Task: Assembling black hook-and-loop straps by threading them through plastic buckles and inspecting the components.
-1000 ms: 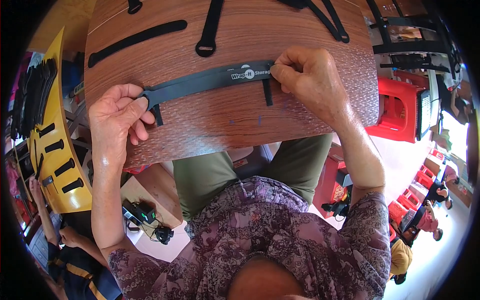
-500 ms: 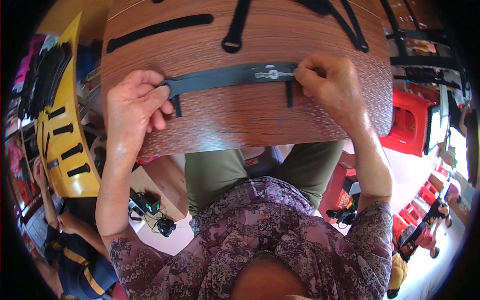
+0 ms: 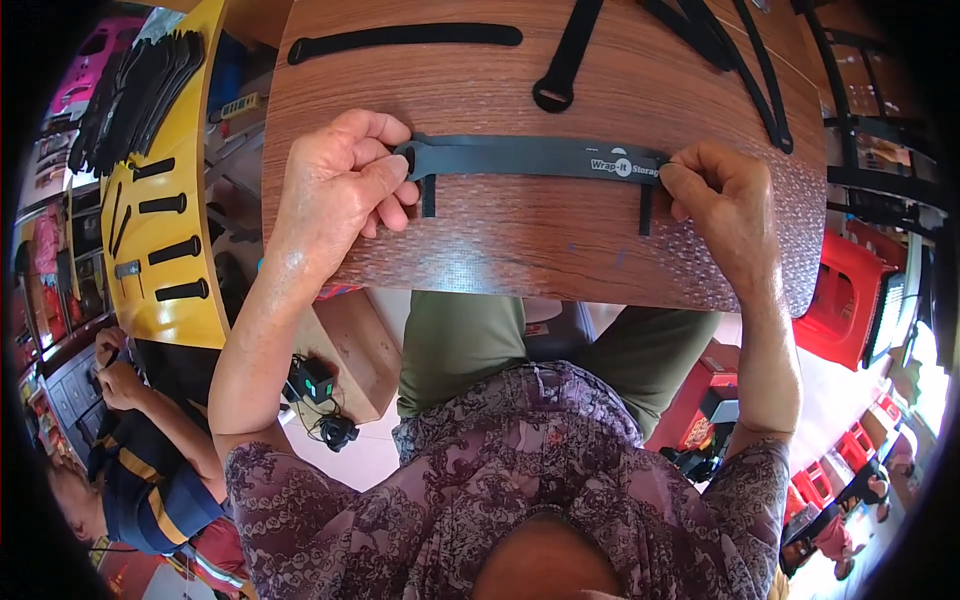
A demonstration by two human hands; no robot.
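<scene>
Black strap [image 3: 530, 157] laid flat and taut across the middle of the wooden desk [image 3: 540, 250], parallel to its near edge, with two short cross tabs hanging toward that edge. Left hand [image 3: 340, 185] pinching the looped end, right hand [image 3: 725, 205] pinching the opposite end beside the printed patch; both closed on the strap. Judged light, thin, limp and slightly grippy, unlikely to slide on the wood grain; best held at the two ends to keep it flat, not by the tabs. More black straps [image 3: 405, 38] lying toward the far edge.
</scene>
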